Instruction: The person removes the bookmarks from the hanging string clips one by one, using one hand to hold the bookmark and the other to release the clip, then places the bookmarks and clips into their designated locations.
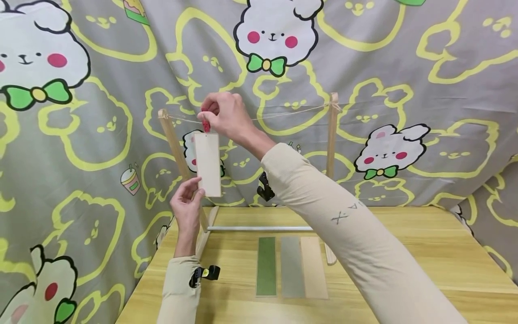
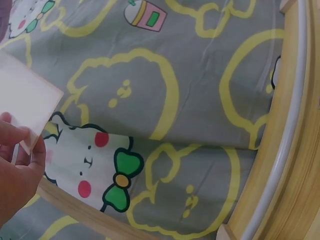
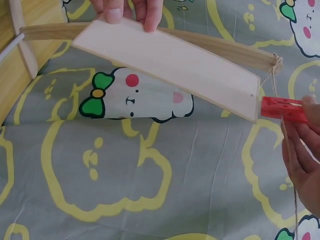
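Observation:
My left hand [image 1: 188,204] pinches a cream rectangular card [image 1: 208,166] by its lower edge and holds it upright. A tiny hole shows near the card's top end in the right wrist view. Above it, my right hand [image 1: 229,114] pinches a red clothespin [image 3: 285,109] between thumb and fingers. The clothespin's tip sits right at the card's top edge, and a thin string [image 1: 291,113] runs past it. In the left wrist view, thumb and fingers hold a corner of the card, while the clothespin is out of that view.
Two wooden posts [image 1: 332,139] carry the string, with a pale rod [image 1: 259,228] between their feet. On the wooden table [image 1: 425,252] lie a green card [image 1: 266,266], a grey card [image 1: 292,266] and a beige card [image 1: 314,267]. A patterned curtain [image 1: 283,94] hangs behind.

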### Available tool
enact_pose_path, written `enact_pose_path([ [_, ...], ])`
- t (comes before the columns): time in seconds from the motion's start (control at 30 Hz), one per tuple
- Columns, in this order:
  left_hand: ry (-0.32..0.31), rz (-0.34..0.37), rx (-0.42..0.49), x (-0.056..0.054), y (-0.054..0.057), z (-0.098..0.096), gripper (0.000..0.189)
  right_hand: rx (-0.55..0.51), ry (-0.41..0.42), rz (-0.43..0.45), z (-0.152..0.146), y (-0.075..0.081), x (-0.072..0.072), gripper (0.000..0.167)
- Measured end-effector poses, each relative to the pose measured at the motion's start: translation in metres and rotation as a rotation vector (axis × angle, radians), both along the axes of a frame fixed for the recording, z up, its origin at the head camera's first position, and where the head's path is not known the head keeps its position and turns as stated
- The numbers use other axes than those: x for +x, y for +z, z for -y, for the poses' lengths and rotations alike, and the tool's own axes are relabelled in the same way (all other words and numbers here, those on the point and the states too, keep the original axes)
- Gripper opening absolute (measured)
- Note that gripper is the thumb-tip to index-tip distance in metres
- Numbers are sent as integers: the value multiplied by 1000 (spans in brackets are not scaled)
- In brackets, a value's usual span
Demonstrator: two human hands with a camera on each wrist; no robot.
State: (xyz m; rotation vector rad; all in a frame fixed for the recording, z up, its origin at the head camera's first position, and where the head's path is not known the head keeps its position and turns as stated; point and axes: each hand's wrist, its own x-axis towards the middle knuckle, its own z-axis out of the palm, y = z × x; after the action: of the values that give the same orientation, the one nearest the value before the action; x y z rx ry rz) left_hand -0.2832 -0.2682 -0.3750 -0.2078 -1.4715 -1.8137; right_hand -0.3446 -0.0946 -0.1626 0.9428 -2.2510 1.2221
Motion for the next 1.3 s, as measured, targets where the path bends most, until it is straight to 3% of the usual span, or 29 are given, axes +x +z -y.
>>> enact_pose_path([
  [0.47,13,35,-3,1,-6,-5,34,-212,5,-114,-9,1,1,14],
  [0.8,2,9,-10,6,-8,-5,32,-223,61,-87,-14,1,9,19],
  [1.03,-30,53,-4,14,-13,-3,30,-261,90,-93,-21,-4,12,21],
  [1.3,-43,83,-3,22,-22,1,32,-327,178,-67,-28,-11,22,27],
])
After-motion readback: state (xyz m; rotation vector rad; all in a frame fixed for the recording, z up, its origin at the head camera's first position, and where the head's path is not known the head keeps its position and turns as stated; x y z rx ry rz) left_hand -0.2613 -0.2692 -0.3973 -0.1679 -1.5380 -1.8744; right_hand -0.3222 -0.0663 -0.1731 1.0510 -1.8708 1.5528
